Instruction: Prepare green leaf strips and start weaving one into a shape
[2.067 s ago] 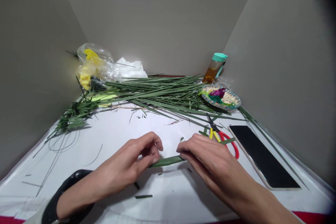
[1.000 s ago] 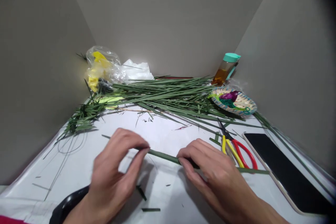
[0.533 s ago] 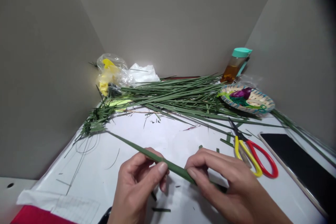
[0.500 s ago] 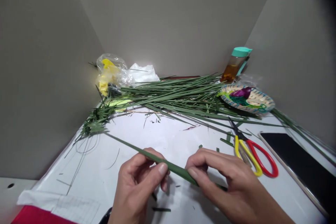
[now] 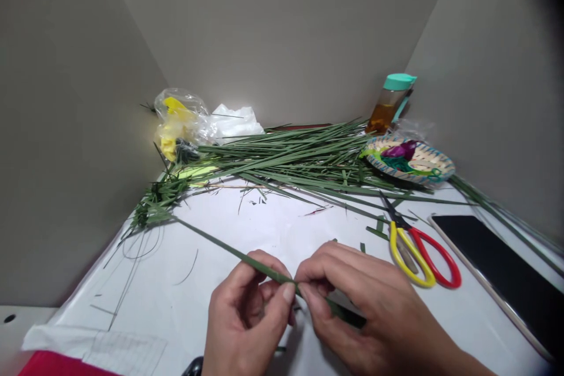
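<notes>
A long green leaf strip (image 5: 215,239) runs from the left side of the table down to the right, through both hands. My left hand (image 5: 253,311) pinches it between thumb and fingers. Right beside it, my right hand (image 5: 352,305) is closed on the same strip, thumb against index finger, and the two thumb tips nearly meet. The strip's wider end shows below the right palm. Scissors (image 5: 414,252) with one yellow and one red handle lie on the table beyond my right hand.
A heap of green leaf strips (image 5: 282,155) lies along the back. Around it are a plastic bag with yellow pieces (image 5: 176,123), white tissue (image 5: 237,123), a bottle of amber liquid (image 5: 388,108) and a woven basket (image 5: 440,167). A phone (image 5: 493,276) lies at right; grey panels (image 5: 282,35) enclose the table.
My hands have come together on the strip: the left moved slightly right, the right moved left. The whole view has shifted a little.
</notes>
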{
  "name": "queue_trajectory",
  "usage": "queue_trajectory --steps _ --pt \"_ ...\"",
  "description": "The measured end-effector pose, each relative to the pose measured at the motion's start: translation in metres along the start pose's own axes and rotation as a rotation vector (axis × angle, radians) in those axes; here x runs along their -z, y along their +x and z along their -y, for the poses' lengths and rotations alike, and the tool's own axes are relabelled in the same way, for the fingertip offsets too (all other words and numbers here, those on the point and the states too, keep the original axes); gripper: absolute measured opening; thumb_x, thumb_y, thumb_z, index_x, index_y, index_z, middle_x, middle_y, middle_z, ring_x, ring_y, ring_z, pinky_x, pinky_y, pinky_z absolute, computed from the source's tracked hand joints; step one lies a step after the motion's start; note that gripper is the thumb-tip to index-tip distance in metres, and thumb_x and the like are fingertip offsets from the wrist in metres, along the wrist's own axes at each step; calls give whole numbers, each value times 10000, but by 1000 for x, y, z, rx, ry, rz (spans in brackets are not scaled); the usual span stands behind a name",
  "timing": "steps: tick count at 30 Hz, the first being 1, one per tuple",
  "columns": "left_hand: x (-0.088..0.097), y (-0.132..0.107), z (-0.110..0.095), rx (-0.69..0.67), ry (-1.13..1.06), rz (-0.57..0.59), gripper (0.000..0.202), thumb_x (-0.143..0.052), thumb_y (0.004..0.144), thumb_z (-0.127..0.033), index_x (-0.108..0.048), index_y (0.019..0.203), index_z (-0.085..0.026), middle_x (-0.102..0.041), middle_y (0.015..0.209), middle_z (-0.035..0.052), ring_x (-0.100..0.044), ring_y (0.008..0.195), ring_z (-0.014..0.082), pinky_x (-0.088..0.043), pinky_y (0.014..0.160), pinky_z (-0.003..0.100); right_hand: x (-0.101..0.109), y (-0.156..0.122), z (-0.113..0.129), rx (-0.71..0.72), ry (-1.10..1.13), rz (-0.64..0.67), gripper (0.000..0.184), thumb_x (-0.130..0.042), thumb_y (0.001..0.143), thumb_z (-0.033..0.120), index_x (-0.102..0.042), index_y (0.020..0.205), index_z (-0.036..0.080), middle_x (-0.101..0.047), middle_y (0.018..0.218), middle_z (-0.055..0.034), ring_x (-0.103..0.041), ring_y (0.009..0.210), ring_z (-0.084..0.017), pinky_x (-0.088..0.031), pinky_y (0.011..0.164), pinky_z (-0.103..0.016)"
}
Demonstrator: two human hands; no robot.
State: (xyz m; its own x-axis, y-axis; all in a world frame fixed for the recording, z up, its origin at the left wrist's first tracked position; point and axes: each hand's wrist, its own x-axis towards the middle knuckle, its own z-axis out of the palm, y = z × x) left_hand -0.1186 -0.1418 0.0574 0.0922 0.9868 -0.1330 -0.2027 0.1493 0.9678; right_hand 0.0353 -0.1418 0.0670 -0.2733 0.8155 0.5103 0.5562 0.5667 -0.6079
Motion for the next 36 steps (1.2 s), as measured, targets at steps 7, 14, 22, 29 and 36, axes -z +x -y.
queue_trajectory --steps 7,14,22,29,36 --pt "2 -2 2 -98 128 -80 149 -697 773 -297 -624 725 -176 -547 742 22 -522 704 138 -437 595 181 -5 2 3 70 -175 14 177 -480 880 141 -620 780 178 -597 698 -19 -521 644 -159 -387 614 -297" --pt "9 0 10 -171 148 -64 60 -677 814 -259 -648 806 -207 -582 840 23 -569 763 137 -503 642 148 -9 1 6 167 -359 -55 208 -458 889 133 -624 774 183 -602 667 -9 -504 601 -168 -332 592 -326" --pt "11 0 12 -262 169 -58 44 -660 822 -214 -635 786 -211 -577 850 27 -578 805 149 -529 690 163 -14 1 8 209 -401 -118 208 -464 867 103 -639 777 171 -628 674 -23 -525 605 -178 -350 578 -341" --pt "12 0 7 -174 205 -22 114 -691 798 -246 -611 742 -188 -564 871 39 -583 769 143 -530 656 158 -16 1 6 198 -424 -133 213 -457 855 94 -624 756 180 -631 675 -23 -513 604 -175 -343 576 -343" --pt "0 -1 4 -137 149 -93 119 -681 755 -222 -579 698 -199 -557 840 6 -551 721 110 -481 616 124 -18 2 8 193 -411 -145 240 -436 873 103 -586 707 191 -580 623 -3 -440 570 -166 -286 576 -331"
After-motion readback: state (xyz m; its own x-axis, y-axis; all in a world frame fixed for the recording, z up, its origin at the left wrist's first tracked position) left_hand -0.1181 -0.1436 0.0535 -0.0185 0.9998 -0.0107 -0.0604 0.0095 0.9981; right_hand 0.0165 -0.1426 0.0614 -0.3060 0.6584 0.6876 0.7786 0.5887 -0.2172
